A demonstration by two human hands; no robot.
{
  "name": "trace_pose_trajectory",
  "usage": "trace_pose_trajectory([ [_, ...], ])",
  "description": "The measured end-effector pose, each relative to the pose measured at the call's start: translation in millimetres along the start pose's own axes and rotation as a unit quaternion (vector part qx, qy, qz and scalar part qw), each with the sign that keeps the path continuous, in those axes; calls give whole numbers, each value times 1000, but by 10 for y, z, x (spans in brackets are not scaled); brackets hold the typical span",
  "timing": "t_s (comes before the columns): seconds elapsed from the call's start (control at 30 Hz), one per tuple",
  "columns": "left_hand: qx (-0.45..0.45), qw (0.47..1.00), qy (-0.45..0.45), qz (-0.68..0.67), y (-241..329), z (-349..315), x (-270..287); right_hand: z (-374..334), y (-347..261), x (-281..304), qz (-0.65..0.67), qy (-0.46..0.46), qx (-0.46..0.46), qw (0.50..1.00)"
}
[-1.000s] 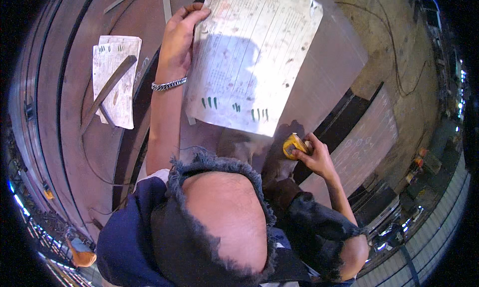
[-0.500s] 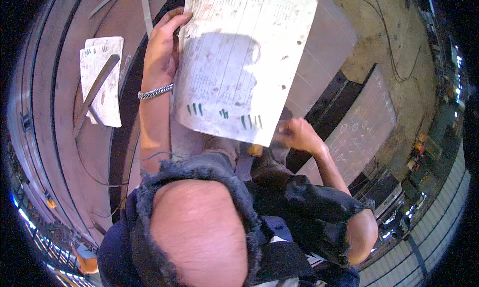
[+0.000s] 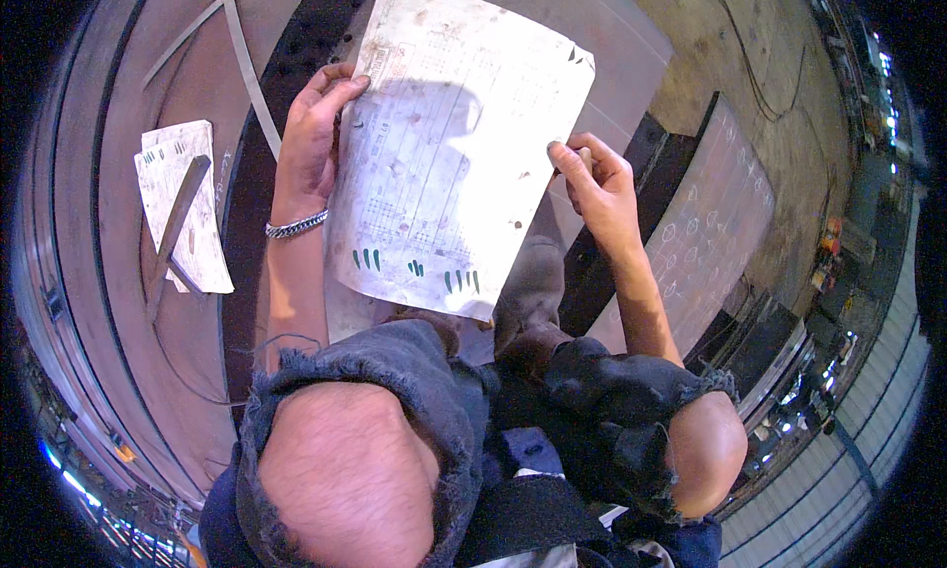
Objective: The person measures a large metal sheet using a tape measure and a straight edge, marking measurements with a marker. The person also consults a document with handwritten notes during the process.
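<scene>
A large, smudged white sheet of paper (image 3: 444, 163) with printed tables and green pen strokes along its near edge is held up in front of me. My left hand (image 3: 314, 139), a chain bracelet at its wrist, is closed on the sheet's left edge, thumb on top. Across from it, my right hand (image 3: 600, 185) pinches the right edge between thumb and curled fingers. The sheet bows slightly, and a shadow falls over its left part. Most fingertips are hidden under the paper or folded in.
To the left, several marked papers (image 3: 212, 237) lie on a steel surface beneath a flat metal bar (image 3: 184, 206). A thin angled metal strip (image 3: 237, 45) lies farther off. At right are a chalk-marked steel plate (image 3: 710, 213) and a cable (image 3: 755, 84) on the floor.
My right hand has come up from below the sheet and taken hold of its right edge. The sheet and my left hand have shifted down and slightly left in view.
</scene>
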State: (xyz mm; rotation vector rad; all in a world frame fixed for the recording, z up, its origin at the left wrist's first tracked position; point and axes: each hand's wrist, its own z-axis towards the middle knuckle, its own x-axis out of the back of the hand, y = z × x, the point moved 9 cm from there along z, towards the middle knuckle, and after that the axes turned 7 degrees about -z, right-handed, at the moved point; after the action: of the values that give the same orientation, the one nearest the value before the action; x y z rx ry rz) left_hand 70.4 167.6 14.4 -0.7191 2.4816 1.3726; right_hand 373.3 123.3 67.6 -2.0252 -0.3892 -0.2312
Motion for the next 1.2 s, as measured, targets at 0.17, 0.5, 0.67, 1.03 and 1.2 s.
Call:
trace_pose_trajectory([
  [0.17, -1, 1000, 3, 16, -85, 98, 50, -7, 97, -38, -47, 6, -12, 999],
  [0.5, -22, 997, 2, 78, -9, 86, 111, -17, 78, -19, -81, -30, 5, 996],
  [0.67, -56, 989, 21, 134, 112, 13, 3, -265, 113, -8, -104, -118, 15, 987],
  [1.03, -109, 936, 100, 320, 272, -28, 138, -882, 519, -296, -378, -418, 22, 826],
  [1.2, -161, 867, 136, 451, 376, -61, 213, -1054, 809, -381, -447, -459, 49, 766],
])
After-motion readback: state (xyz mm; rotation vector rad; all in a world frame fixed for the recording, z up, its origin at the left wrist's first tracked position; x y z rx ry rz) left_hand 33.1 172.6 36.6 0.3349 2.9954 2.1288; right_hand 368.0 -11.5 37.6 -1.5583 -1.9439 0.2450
